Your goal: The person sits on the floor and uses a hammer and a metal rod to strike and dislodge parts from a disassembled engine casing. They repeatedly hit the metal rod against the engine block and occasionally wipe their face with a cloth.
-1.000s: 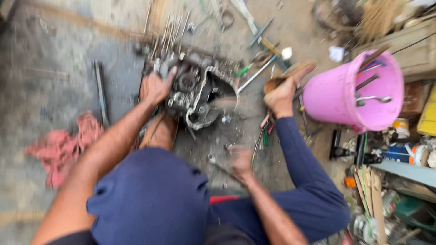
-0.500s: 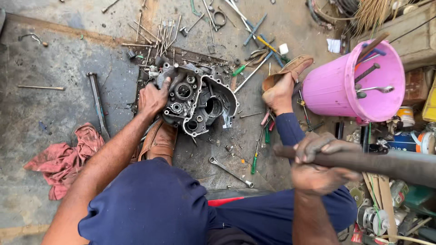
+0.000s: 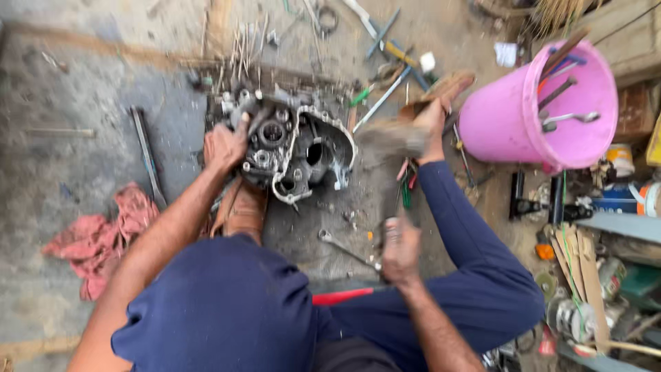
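Left hand (image 3: 224,146) grips the left edge of the engine case (image 3: 292,148) on the floor, right hand (image 3: 399,251) clenched on a blurred tool just below-right of it; a loose swing could miss, hitting fingers or the case.

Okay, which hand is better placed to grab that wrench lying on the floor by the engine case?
Right. The right hand hovers beside the wrench, while the left hand rests on the engine case.
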